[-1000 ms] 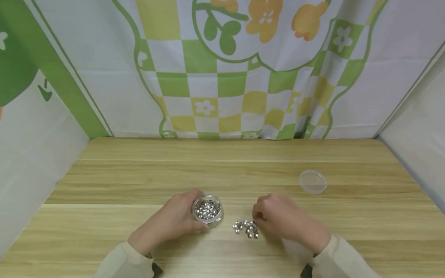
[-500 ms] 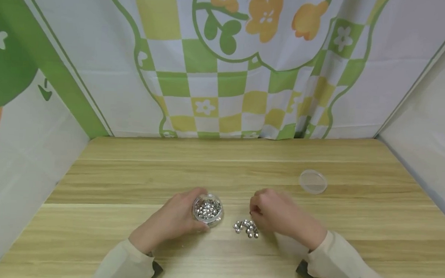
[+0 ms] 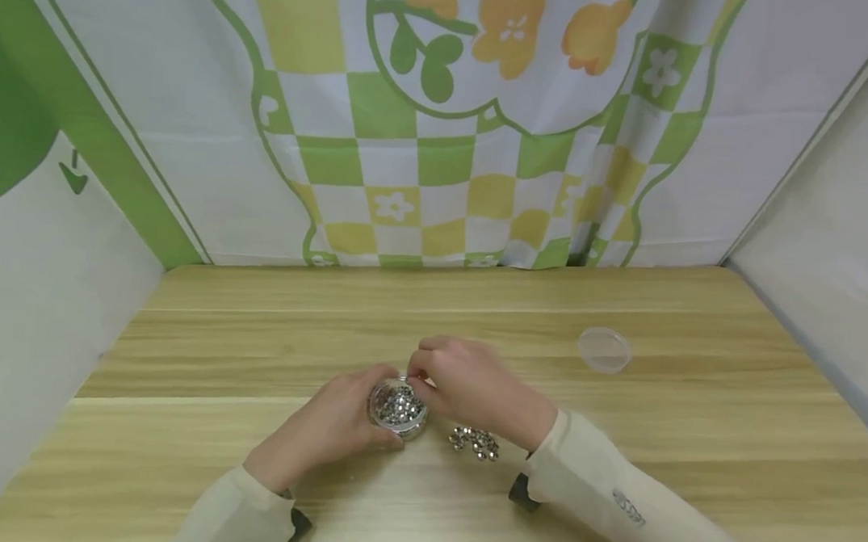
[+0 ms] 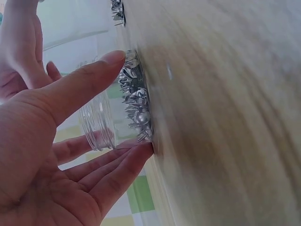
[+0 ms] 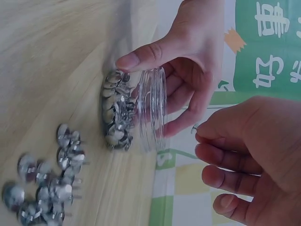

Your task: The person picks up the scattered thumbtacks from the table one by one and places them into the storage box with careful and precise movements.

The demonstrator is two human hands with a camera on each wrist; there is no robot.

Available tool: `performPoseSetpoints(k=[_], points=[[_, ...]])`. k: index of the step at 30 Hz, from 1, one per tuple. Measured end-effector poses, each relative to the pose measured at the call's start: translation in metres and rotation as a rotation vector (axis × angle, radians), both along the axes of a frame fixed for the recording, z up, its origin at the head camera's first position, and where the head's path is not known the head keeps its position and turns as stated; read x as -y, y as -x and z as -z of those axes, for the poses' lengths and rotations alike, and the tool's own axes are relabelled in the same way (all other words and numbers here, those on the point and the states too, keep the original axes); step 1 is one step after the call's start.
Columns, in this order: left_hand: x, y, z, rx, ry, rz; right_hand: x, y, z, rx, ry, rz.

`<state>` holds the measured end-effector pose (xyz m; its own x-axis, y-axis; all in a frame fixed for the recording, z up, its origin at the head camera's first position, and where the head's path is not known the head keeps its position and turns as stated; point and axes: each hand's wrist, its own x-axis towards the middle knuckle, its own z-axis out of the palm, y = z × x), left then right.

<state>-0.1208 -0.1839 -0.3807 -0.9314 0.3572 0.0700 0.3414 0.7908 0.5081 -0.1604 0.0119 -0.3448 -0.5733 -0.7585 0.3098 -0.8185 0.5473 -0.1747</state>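
Note:
A clear round jar [image 3: 398,421] with a threaded mouth stands upright on the table, its bottom filled with silver thumbtacks [image 5: 115,110]. My left hand [image 3: 333,420] grips the jar from the left, thumb on the near side and fingers around the far side. My right hand [image 3: 469,382] is over the jar's right rim, thumb and index finger pinched together. Between those fingertips a tiny bit of a thumbtack [image 5: 194,128] shows in the right wrist view; most of it is hidden. A loose pile of thumbtacks [image 3: 476,443] lies on the table below the right wrist.
A clear round lid [image 3: 604,350] lies flat at the back right of the wooden table [image 3: 183,349]. Behind the table hangs a green, yellow and white checked curtain [image 3: 446,158]. White cloth walls flank both sides.
My right hand has moved left from beside the thumbtack pile to above the jar's mouth. The left hand still holds the jar in place. The head view has shifted slightly.

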Motion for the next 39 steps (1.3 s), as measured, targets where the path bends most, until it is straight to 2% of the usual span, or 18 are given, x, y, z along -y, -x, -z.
performPoseSetpoints(k=[5,11,20,25,33,39], points=[[0.004,0.0,0.0,-0.012,-0.004,-0.003,0.006,0.001,0.001,-0.009,0.022,-0.011],[0.002,0.001,0.001,0.006,0.0,-0.011,-0.009,-0.003,0.004,-0.023,0.029,-0.019],[-0.003,0.002,0.003,0.017,0.045,0.03,-0.054,-0.013,0.012,0.072,-0.061,0.002],[-0.001,0.002,-0.001,0.022,0.046,0.047,-0.069,-0.013,0.017,0.115,-0.078,0.012],[-0.001,0.004,-0.006,0.034,0.056,0.024,-0.066,-0.01,0.021,0.167,-0.13,-0.028],[-0.003,0.006,-0.004,0.018,0.059,0.02,-0.063,-0.01,0.025,0.215,-0.161,-0.013]])
